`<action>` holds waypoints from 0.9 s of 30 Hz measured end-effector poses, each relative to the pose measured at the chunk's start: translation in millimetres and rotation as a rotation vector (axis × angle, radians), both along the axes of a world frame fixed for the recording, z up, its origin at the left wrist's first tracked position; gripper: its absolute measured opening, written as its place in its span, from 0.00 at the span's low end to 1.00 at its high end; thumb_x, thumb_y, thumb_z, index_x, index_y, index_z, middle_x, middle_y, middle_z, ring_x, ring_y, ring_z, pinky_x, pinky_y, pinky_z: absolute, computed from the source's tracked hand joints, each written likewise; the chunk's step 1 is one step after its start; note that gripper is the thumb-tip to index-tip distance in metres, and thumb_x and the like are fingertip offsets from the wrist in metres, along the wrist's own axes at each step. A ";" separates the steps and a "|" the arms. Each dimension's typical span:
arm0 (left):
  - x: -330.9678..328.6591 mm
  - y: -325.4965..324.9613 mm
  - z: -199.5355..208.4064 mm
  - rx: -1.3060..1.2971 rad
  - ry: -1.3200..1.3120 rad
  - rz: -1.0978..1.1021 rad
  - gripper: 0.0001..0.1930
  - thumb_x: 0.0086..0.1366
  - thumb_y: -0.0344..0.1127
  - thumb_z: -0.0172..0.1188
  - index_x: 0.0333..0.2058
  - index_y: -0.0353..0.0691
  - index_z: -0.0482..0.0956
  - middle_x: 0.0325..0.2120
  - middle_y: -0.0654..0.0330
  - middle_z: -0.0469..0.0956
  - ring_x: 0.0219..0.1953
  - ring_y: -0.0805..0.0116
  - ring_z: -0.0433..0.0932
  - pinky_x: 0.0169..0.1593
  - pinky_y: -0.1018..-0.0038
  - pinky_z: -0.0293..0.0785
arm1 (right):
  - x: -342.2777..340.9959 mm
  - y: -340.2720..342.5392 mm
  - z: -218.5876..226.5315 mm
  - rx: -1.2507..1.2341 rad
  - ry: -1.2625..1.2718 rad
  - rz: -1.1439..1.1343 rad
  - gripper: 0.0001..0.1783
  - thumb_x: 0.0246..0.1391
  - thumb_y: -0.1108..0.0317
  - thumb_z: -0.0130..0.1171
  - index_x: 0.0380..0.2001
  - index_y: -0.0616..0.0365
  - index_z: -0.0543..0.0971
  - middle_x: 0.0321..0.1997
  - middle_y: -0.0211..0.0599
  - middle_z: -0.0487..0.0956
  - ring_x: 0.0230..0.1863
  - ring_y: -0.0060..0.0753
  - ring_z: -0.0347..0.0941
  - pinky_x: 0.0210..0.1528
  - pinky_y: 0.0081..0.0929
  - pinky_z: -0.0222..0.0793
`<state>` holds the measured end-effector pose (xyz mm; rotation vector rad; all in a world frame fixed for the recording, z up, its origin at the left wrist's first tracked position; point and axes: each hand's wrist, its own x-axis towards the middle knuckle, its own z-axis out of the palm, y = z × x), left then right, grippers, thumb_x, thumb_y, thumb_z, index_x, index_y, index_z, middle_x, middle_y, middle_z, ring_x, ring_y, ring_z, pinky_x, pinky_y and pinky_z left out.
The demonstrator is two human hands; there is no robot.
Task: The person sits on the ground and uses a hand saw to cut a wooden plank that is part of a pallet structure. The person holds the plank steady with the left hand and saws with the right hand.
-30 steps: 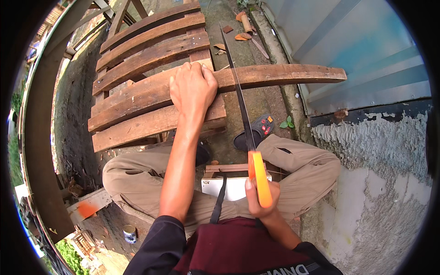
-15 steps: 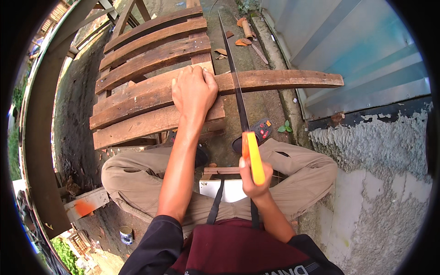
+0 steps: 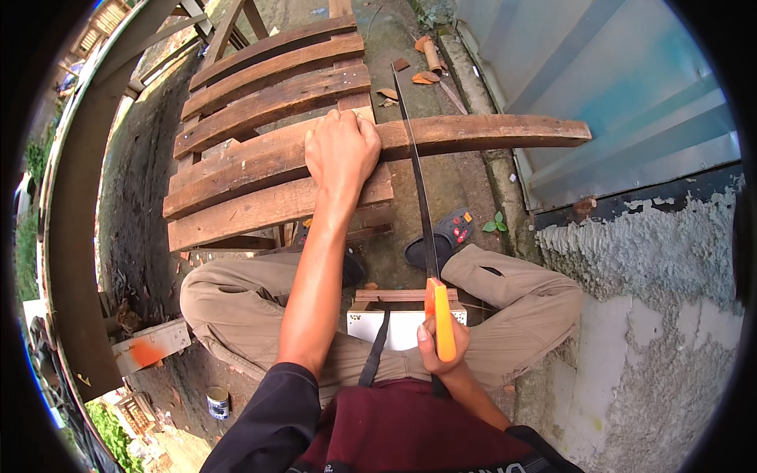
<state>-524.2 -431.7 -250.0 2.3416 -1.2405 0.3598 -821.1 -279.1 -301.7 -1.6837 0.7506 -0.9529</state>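
A long brown wooden plank [image 3: 497,132] lies crosswise over a slatted wooden stand [image 3: 276,88], its right end sticking out past the stand. My left hand [image 3: 344,151] is closed over the plank near the stand's right edge. In my right hand [image 3: 461,340], closer to my body, is the orange-yellow handle of a handsaw [image 3: 441,311]. Its long dark blade [image 3: 422,189] points away from me and crosses the plank just right of my left hand. How deep the teeth sit in the wood cannot be seen.
A metal sheet wall [image 3: 599,71] and a rough plastered wall [image 3: 639,236] stand on the right. My legs are bent around a white-topped low stool [image 3: 367,323]. A small can [image 3: 218,402] stands at lower left, near a dark wooden post [image 3: 75,236].
My right hand has drawn the saw back toward my body, so the blade's tip is nearer the plank. My left hand stays on the plank; the view has shifted slightly.
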 end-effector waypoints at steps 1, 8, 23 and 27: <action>1.2 -1.1 2.8 -0.012 0.002 -0.005 0.16 0.66 0.40 0.52 0.31 0.33 0.84 0.35 0.47 0.82 0.43 0.49 0.80 0.50 0.55 0.71 | -11.3 1.9 -10.0 -0.005 -0.092 -0.040 0.11 0.55 0.74 0.65 0.37 0.63 0.73 0.26 0.39 0.77 0.22 0.35 0.75 0.24 0.30 0.70; -2.1 1.0 1.2 -0.043 -0.007 0.002 0.15 0.68 0.40 0.51 0.33 0.35 0.82 0.34 0.48 0.80 0.43 0.47 0.79 0.49 0.54 0.70 | -23.6 -8.7 -33.7 -0.281 0.012 0.002 0.27 0.59 0.57 0.71 0.50 0.65 0.72 0.30 0.36 0.78 0.26 0.33 0.76 0.30 0.29 0.74; 0.2 -2.4 -0.1 -0.051 -0.014 -0.020 0.14 0.65 0.38 0.54 0.29 0.34 0.82 0.33 0.48 0.81 0.41 0.49 0.79 0.49 0.53 0.71 | 22.6 -39.8 55.5 -0.060 0.094 -0.179 0.10 0.55 0.74 0.69 0.33 0.64 0.76 0.22 0.34 0.80 0.22 0.28 0.79 0.28 0.26 0.75; -1.4 4.2 3.2 -0.059 0.033 -0.003 0.15 0.68 0.39 0.51 0.31 0.35 0.80 0.33 0.50 0.79 0.41 0.49 0.78 0.48 0.54 0.69 | -11.9 -8.9 68.1 -0.142 0.193 -0.143 0.10 0.56 0.73 0.65 0.37 0.70 0.78 0.22 0.35 0.79 0.23 0.29 0.80 0.29 0.25 0.76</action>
